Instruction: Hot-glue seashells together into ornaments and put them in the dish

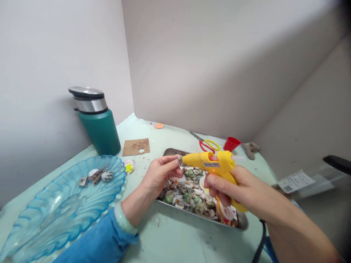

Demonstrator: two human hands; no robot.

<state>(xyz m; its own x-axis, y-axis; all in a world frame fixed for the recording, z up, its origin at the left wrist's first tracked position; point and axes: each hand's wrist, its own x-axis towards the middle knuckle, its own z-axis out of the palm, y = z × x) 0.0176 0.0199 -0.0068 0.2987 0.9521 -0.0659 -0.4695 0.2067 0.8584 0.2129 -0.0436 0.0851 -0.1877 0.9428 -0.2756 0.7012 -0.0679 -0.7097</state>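
My right hand [233,190] is wrapped round the handle of a yellow hot glue gun [211,165], with the nozzle pointing left. At the nozzle tip my left hand [160,175] pinches a small shell [180,159] between thumb and fingers. Both hands hover over a metal tray [242,221] filled with several green, brown and white shells. A blue sleeve and a pale bracelet cover my left wrist.
A blue shell-shaped glass dish [55,208] with a few shells lies at the left. Behind it stands a teal flask [97,122]. A brown card [136,147], red-and-yellow scissors [208,144] and a red cup [231,144] lie near the walls.
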